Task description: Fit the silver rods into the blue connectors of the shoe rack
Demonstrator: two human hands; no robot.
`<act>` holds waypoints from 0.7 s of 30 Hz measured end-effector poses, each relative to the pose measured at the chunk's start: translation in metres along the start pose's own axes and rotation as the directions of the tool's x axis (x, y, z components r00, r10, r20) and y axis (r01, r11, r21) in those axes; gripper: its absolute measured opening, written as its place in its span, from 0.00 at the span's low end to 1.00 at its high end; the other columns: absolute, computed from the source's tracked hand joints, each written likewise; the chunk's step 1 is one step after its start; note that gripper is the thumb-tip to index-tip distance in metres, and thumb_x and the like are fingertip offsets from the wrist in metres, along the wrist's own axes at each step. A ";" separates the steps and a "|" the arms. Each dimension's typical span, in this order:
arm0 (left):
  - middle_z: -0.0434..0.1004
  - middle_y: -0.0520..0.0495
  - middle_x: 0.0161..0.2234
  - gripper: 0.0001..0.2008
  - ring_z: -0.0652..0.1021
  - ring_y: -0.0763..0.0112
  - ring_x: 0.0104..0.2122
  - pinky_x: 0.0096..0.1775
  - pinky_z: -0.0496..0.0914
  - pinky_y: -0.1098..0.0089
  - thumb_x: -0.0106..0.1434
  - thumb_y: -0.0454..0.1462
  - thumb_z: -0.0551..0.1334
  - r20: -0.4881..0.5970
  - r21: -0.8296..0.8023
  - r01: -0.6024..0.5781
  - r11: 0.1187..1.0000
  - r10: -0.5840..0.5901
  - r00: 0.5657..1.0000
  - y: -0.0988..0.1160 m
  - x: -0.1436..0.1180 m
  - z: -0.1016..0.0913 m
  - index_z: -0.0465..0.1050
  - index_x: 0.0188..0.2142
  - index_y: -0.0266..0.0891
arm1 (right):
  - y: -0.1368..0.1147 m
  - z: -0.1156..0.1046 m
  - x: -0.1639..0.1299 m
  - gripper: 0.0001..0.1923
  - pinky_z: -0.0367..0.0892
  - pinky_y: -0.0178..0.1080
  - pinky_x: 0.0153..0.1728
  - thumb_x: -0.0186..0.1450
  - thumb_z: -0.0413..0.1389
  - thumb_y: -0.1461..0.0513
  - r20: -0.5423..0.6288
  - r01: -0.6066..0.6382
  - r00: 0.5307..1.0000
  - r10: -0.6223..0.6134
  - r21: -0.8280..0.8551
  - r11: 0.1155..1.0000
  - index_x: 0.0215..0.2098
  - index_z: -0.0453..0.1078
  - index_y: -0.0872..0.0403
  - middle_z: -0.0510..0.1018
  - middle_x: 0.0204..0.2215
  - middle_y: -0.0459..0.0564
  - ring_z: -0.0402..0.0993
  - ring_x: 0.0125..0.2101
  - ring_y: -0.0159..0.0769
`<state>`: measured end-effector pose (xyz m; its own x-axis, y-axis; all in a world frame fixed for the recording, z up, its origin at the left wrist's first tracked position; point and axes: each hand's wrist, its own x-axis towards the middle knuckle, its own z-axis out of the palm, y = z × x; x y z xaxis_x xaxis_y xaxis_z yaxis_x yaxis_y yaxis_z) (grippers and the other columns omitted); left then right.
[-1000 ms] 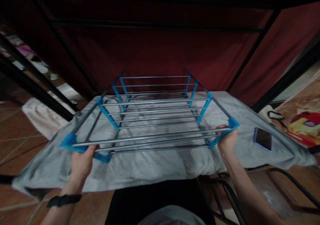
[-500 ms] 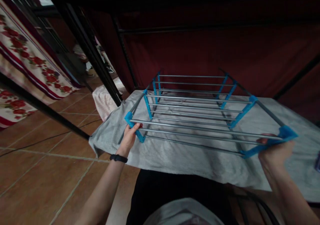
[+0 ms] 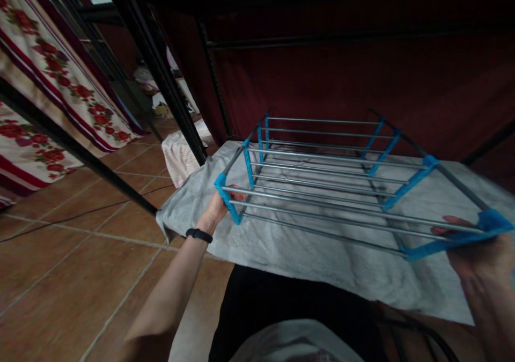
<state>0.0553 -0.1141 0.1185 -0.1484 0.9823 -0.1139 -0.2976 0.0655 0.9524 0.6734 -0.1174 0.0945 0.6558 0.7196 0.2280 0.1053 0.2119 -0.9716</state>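
A rack of grey metal rods with blue plastic joints (image 3: pixel 330 185) hangs level above a grey towel (image 3: pixel 306 249) spread over a low surface. My left hand (image 3: pixel 219 207), with a black band on the wrist, grips the rack's near left blue end piece. Its near right blue end piece sits in my right hand (image 3: pixel 472 246), close to the frame's right edge. The rack's far end reaches toward a dark red fabric wall (image 3: pixel 330 78).
Black metal posts (image 3: pixel 169 88) rise at the left of the towel. A striped cloth (image 3: pixel 181 158) lies on the brown tiled floor (image 3: pixel 72 265) behind them. Floral fabric (image 3: pixel 48 88) hangs at the far left. A dark frame spans overhead.
The view has swung left, so the rack and both hands sit further right in frame. The phone and the printed bag at the right have left the picture. Both hands kept their grip.
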 end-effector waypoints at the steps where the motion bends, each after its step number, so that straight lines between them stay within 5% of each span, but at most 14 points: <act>1: 0.76 0.41 0.22 0.27 0.76 0.66 0.25 0.30 0.70 0.68 0.72 0.48 0.47 0.024 0.012 0.023 1.000 -0.023 0.999 0.003 0.001 0.000 0.76 0.30 0.31 | -0.003 -0.002 0.002 0.23 0.66 0.55 0.31 0.69 0.44 0.57 0.033 -0.128 0.992 0.126 0.093 0.987 0.20 0.68 0.56 0.83 0.35 0.66 0.79 0.23 0.42; 3: 0.76 0.40 0.23 0.31 0.75 0.66 0.24 0.30 0.71 0.69 0.72 0.51 0.45 0.071 0.040 0.059 0.997 -0.062 0.996 0.007 0.003 0.000 0.76 0.29 0.32 | -0.007 -0.002 0.005 0.25 0.66 0.55 0.35 0.70 0.47 0.56 0.119 -0.338 0.940 0.320 0.194 0.921 0.20 0.72 0.58 0.82 0.41 0.68 0.79 0.26 0.40; 5: 0.77 0.39 0.24 0.34 0.76 0.66 0.24 0.30 0.71 0.69 0.71 0.55 0.43 0.124 0.072 0.078 0.994 -0.087 0.989 0.010 0.004 0.000 0.76 0.28 0.33 | -0.009 -0.001 0.007 0.29 0.65 0.52 0.35 0.71 0.46 0.53 0.161 -0.392 0.916 0.369 0.150 0.908 0.24 0.77 0.61 0.80 0.44 0.72 0.79 0.28 0.39; 9: 0.79 0.37 0.26 0.37 0.78 0.63 0.27 0.31 0.74 0.66 0.65 0.63 0.45 0.202 0.076 0.109 0.991 -0.123 0.972 0.010 0.006 0.001 0.77 0.30 0.35 | -0.006 0.003 0.003 0.33 0.66 0.50 0.33 0.72 0.41 0.52 0.191 -0.337 0.928 0.320 0.064 0.939 0.24 0.77 0.64 0.79 0.44 0.77 0.79 0.30 0.43; 13: 0.80 0.37 0.27 0.37 0.79 0.60 0.27 0.30 0.74 0.65 0.63 0.64 0.47 0.183 0.061 0.162 0.985 -0.171 0.968 0.009 0.004 0.003 0.77 0.31 0.35 | -0.005 0.005 -0.005 0.33 0.69 0.48 0.35 0.70 0.39 0.49 0.191 -0.271 0.944 0.269 -0.018 0.962 0.24 0.76 0.61 0.80 0.39 0.71 0.77 0.30 0.43; 21: 0.82 0.36 0.29 0.34 0.80 0.56 0.30 0.35 0.76 0.60 0.64 0.61 0.49 0.207 0.087 0.214 0.973 -0.228 0.951 0.014 0.002 0.006 0.78 0.31 0.35 | -0.002 0.005 -0.010 0.32 0.69 0.48 0.42 0.68 0.42 0.49 0.159 -0.346 0.931 0.328 0.106 0.932 0.26 0.78 0.61 0.79 0.34 0.68 0.77 0.35 0.48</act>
<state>0.0560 -0.1098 0.1332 0.1223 0.9560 -0.2668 -0.2389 0.2893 0.9270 0.6632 -0.1213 0.0942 0.5268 0.8445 -0.0961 -0.2082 0.0186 -0.9779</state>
